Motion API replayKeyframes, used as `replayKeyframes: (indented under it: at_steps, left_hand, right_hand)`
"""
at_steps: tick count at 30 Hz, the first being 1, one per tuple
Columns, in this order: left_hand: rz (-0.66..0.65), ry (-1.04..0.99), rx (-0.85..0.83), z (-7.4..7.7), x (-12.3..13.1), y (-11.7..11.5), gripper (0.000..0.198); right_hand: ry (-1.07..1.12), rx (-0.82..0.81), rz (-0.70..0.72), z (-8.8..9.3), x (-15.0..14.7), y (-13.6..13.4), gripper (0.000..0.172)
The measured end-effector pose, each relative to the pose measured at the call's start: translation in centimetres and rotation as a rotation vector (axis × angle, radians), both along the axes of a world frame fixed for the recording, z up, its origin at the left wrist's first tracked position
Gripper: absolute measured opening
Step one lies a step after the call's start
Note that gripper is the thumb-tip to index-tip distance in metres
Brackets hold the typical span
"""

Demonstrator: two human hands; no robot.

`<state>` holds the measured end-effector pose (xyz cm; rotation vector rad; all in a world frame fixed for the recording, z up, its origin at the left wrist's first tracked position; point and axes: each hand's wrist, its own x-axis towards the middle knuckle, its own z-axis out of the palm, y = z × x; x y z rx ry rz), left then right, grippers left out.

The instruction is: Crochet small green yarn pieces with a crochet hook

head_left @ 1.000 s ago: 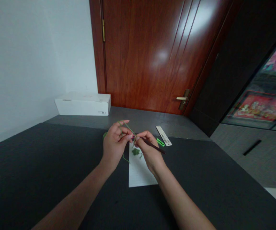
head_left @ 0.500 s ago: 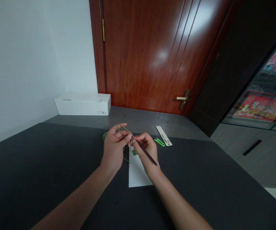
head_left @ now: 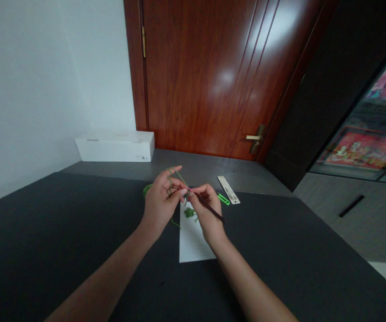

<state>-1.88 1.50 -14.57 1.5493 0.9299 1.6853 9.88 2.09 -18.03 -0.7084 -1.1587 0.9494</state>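
My left hand [head_left: 161, 199] has green yarn [head_left: 176, 179] wound over its raised fingers and pinches the strand. My right hand [head_left: 206, 210] shut on a dark crochet hook [head_left: 211, 211], its tip meeting the yarn at my left fingertips. A small green crocheted piece [head_left: 189, 213] sits just below both hands, over a white sheet of paper [head_left: 191, 241]. A green yarn ball [head_left: 146, 190] is partly hidden behind my left hand.
Green snips [head_left: 224, 199] lie next to a metal ruler [head_left: 228, 189] beyond my right hand on the dark table [head_left: 62, 232]. A white box [head_left: 115, 147] stands on a grey ledge [head_left: 193, 167] at the back, before a wooden door [head_left: 199, 76].
The hook's handle has swung from pointing right to pointing down-right and part way back. My left fingers dipped, then rose again, and both hands stay close together.
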Motion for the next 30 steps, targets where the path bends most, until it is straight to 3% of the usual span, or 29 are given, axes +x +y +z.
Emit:
replayKeyframes:
  at_steps: [10,18,23,30]
  left_hand:
    - [0.000,0.119,0.053,-0.5,-0.5,0.2,0.053]
    - [-0.032,-0.001,-0.002,0.5,-0.5,-0.5,0.048]
    - [-0.116,0.042,-0.023,0.8,-0.9,-0.2,0.057]
    - [0.045,0.275,0.033,0.1,-1.6,0.8,0.053]
  right_hand:
    - [-0.018,0.071,0.028,-0.3,0.5,0.4,0.014]
    - [-0.068,0.061,0.041,-0.8,0.5,0.8,0.015]
    - [-0.092,0.051,0.017,-0.8,0.9,0.9,0.015]
    - [-0.115,0.091,-0.038,-0.9,1.4,1.2,0.012]
